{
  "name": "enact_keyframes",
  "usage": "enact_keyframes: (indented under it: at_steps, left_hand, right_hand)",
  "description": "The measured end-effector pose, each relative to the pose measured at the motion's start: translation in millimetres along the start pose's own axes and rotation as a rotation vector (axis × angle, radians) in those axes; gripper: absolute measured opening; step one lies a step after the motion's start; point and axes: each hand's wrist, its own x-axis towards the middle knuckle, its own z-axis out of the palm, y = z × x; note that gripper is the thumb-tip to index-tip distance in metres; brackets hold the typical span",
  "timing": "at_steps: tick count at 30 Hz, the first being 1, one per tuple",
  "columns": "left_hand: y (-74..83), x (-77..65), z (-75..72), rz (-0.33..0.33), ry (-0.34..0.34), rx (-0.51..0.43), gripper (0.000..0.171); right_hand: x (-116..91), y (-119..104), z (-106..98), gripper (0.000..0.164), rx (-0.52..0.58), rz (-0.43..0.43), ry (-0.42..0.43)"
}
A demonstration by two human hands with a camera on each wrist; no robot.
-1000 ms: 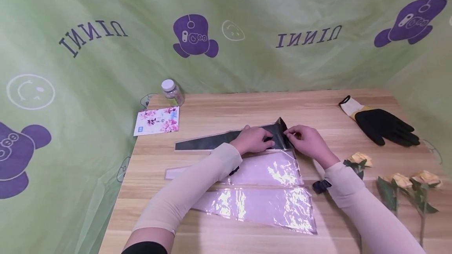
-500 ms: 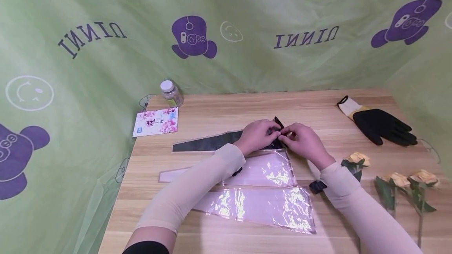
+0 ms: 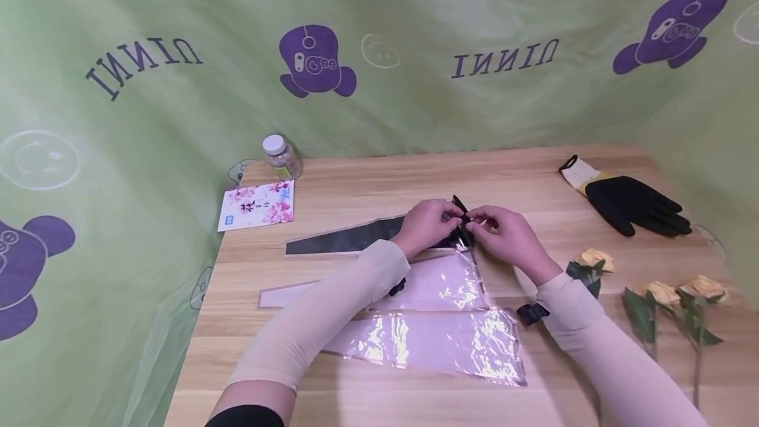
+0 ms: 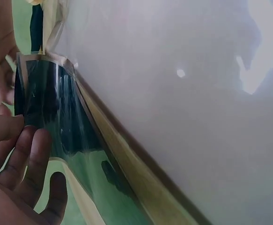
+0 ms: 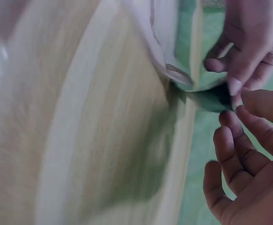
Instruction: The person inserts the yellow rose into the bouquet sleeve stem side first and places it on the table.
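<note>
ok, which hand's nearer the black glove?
Right. The right hand is left of the black glove, at the wide end of the black wrapper; the left hand is at that end too, farther left.

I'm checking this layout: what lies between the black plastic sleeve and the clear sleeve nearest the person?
Another clear tapered plastic sleeve lies between the black plastic sleeve and the nearest clear sleeve; the head view shows this.

Green curtains behind a table suggest a booth.
</note>
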Motion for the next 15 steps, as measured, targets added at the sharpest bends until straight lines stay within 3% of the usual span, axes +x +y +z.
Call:
enact_keyframes:
  at_steps: [3,7,12,15]
  left_hand:
    - [-2.8,-0.7,2.8,0.012,0.02,0.017,0.017]
    - [-3.9,-1.3,4.2,0.016,0.031,0.011,0.016]
    - [-0.1,0.4,3.9,0.041,0.026,-0.015,0.018]
    - [1.2,2.4,3.5,0.041,0.03,-0.029,0.017]
  right_hand:
    - [-11.4,0.5,-9.6,0.035,0.216,0.136,-0.035]
    - [-40.9,2.6,-38.2,0.05,0.527,0.348,-0.06]
    - [-96.5,15.3,-83.5,0.025,0.824,0.492,0.032]
    - [-126.5,25.7,-100.9,0.014,0.934,0.545,0.101]
